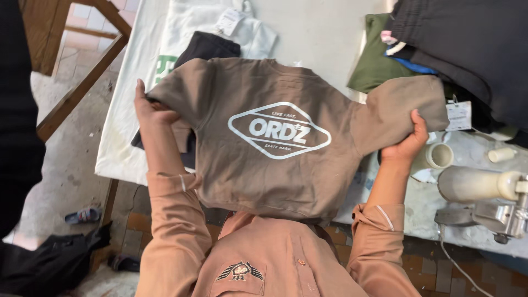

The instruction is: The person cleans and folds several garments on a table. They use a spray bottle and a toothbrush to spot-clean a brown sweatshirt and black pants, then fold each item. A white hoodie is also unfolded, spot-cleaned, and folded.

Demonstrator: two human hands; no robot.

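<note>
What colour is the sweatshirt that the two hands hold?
The sweatshirt is grey-brown, with a white diamond-shaped print on it; the head view shows it well.

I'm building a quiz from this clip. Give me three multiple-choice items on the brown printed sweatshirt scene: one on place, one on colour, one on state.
1. Where does the folded green garment lie?
A. on the floor
B. on the white table, right of the brown sweatshirt
C. under the metal machine

2. What colour is the emblem printed on the sweatshirt?
A. white
B. red
C. black

3. How is the sweatshirt held?
A. by one hand only
B. lying untouched
C. by the left hand at one sleeve and the right hand at the other

Answers: 1 B, it rests on the tabletop beside the dark pile; 2 A, a white diamond shape shows on brown cloth; 3 C, both hands grip a sleeve.
</note>
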